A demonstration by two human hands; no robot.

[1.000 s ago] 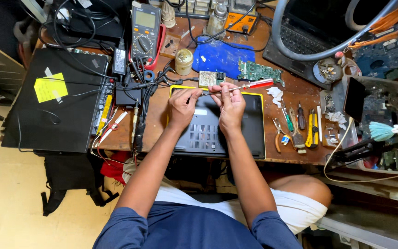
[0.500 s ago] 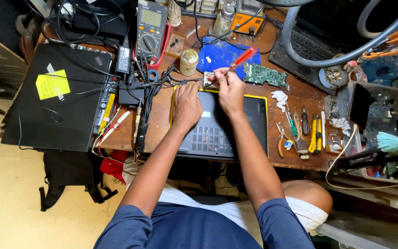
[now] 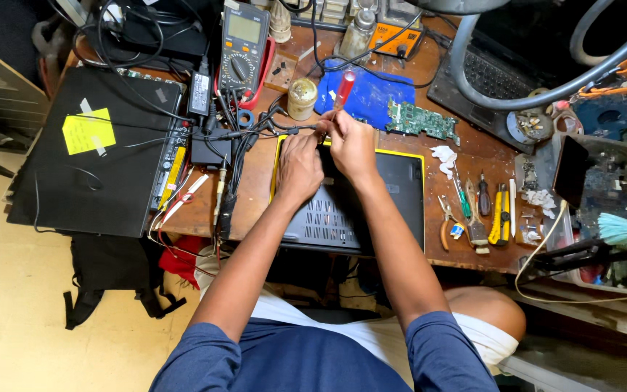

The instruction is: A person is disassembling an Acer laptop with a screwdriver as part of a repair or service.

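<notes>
Laptop (image 3: 393, 210), underside up, on bench (image 3: 255, 181) w/ yellow mat edge. R hand (image 3: 353, 145): fingers clamped on red-handled screwdriver (image 3: 343, 88), upright at laptop's far edge. L hand (image 3: 299, 165): flat on laptop base, fingers together beside R; multimeter (image 3: 244, 43) & green circuit board (image 3: 422, 120) nearby.

The upturned laptop (image 3: 357, 210) has a matt dark plastic underside with a ribbed vent grille. The screwdriver (image 3: 342, 88) above it, gripped by the right hand (image 3: 352, 145), has a glossy translucent red plastic handle. Under the laptop, the surface (image 3: 255, 174) is worn, scuffed brown wood. Beyond its far edge lies a blue mat (image 3: 371, 98), smooth and dull.
</notes>
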